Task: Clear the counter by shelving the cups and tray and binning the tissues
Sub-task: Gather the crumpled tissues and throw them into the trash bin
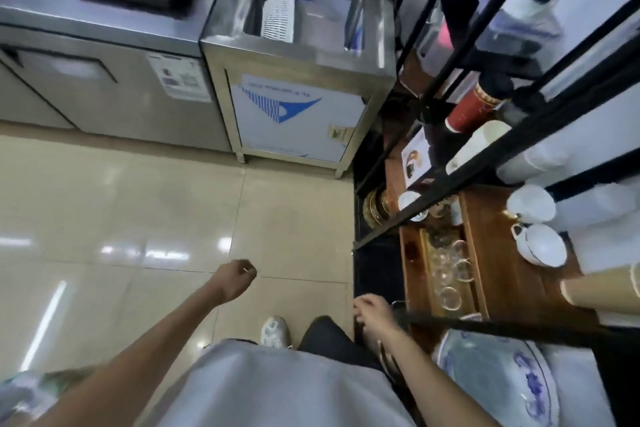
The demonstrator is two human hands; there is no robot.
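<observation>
i see left hand (239, 279) curled, holding nothing, over floor tiles (138, 204) | right hand (372, 317) fingers bent at black shelf frame (360, 253), grip unclear | glass cups (450, 270) on wooden tray (485, 253) just right of right hand

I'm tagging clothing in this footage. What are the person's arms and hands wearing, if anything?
Both forearms are bare, with no sleeves reaching them in view. The left hand and right hand show no gloves, and no watch or bracelet shows at the wrists. Motion blur makes rings impossible to rule out. Below the arms, a light grey top, dark trousers and a white sneaker show.
</observation>
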